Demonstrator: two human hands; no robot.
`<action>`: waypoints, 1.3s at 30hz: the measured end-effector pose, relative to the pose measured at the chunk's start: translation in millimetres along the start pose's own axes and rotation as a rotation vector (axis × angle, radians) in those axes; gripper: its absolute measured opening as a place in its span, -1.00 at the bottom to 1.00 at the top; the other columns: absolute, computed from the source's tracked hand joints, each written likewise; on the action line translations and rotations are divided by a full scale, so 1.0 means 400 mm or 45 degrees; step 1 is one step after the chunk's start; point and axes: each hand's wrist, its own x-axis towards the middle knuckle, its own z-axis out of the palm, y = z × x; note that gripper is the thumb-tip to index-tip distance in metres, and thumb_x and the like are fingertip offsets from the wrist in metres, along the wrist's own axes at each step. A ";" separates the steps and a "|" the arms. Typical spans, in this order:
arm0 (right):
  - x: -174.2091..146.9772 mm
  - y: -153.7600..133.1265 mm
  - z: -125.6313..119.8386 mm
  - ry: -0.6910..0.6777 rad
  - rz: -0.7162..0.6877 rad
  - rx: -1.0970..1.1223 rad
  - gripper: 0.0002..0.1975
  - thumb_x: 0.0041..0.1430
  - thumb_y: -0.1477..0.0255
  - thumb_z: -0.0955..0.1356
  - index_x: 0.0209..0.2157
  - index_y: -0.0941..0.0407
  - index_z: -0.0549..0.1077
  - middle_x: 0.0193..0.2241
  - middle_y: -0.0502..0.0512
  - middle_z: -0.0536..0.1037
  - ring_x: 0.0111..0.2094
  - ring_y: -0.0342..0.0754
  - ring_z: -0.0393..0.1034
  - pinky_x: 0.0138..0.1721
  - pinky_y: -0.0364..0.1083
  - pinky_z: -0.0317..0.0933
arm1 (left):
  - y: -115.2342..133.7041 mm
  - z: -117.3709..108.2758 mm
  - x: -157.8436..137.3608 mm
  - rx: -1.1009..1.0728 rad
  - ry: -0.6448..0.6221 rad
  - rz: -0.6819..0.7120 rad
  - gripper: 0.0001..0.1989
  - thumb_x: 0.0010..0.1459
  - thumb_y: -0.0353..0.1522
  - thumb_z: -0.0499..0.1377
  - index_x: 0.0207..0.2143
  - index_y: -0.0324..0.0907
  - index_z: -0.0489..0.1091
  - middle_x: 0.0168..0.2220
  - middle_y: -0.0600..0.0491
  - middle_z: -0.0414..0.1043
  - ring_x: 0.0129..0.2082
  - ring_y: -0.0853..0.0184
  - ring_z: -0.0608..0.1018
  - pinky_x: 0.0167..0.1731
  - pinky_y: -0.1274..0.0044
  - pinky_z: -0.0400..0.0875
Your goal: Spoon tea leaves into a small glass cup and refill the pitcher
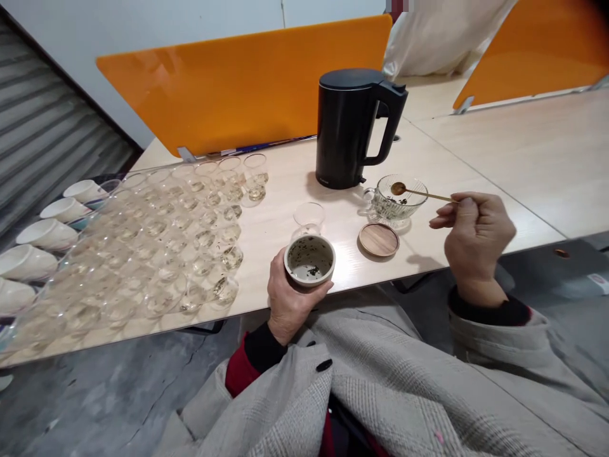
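Observation:
My left hand (pixel 291 303) is wrapped round a grey ceramic cup (pixel 310 279), whose mouth shows dark tea leaves scattered over the bottom and inner wall. Between the fingers of my right hand (pixel 478 238) is the thin handle of a long golden spoon (pixel 425 194). The spoon's bowl hangs over a ribbed glass cup (pixel 397 212), which has dark leaves in it. A round wooden lid or coaster (pixel 379 240) lies on the table between my hands. Just behind the ceramic cup stands a clear cup (pixel 308 219), partly hidden by it.
A black electric kettle (pixel 343 130) stands behind the glass cup, handle to the right. Many clear cups of pale liquid (pixel 166 247) crowd the left of the table, with white paper cups (pixel 46 233) beyond. Orange dividers (pixel 238 89) rise along the back.

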 end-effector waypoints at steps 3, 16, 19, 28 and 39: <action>0.013 0.051 0.022 -0.094 0.028 -0.077 -0.83 0.45 0.46 0.32 -0.20 0.16 0.56 -0.50 -0.04 0.57 -0.60 -0.20 0.50 -0.56 -0.26 0.31 | 0.000 0.002 0.001 -0.012 0.012 0.016 -0.03 -0.08 -0.02 0.58 0.31 -0.07 0.30 0.16 -0.14 0.52 0.18 -0.03 0.60 0.21 0.10 0.52; -0.010 0.056 -0.026 -0.035 -0.046 -0.303 -0.62 0.41 0.31 0.40 0.10 0.27 0.62 -0.53 0.00 0.54 -0.63 -0.15 0.35 -0.44 -0.11 0.24 | 0.022 -0.031 0.024 -0.133 0.013 -0.036 -0.09 -0.02 0.01 0.56 0.29 -0.08 0.31 0.14 -0.12 0.55 0.14 0.03 0.64 0.18 0.19 0.57; -0.040 0.041 -0.051 0.020 -0.068 -0.280 -0.55 0.41 0.23 0.38 0.13 0.24 0.62 -0.51 0.01 0.52 -0.62 -0.12 0.36 -0.45 -0.09 0.25 | 0.037 -0.058 0.068 -0.116 0.121 -0.027 -0.07 -0.02 0.02 0.56 0.29 -0.07 0.30 0.15 -0.13 0.54 0.17 0.02 0.63 0.21 0.16 0.55; -0.107 0.009 -0.038 -0.058 -0.039 -0.051 -0.67 0.39 0.28 0.40 0.06 0.14 0.65 -0.51 -0.02 0.48 -0.58 -0.10 0.35 -0.47 -0.06 0.24 | 0.081 -0.042 0.324 -0.292 0.347 0.146 -0.15 0.00 0.09 0.54 0.20 -0.04 0.33 0.16 -0.08 0.52 0.16 0.07 0.63 0.14 0.25 0.59; -0.184 0.037 -0.027 -0.412 -0.074 -0.005 -0.73 0.43 0.26 0.40 0.04 0.08 0.61 -0.31 0.06 0.63 -0.48 -0.08 0.50 -0.58 -0.15 0.28 | -0.044 0.084 0.546 -0.144 0.313 -0.018 -0.29 -0.14 -0.18 0.63 0.01 -0.06 0.39 0.06 -0.05 0.62 0.12 0.07 0.63 0.18 0.26 0.51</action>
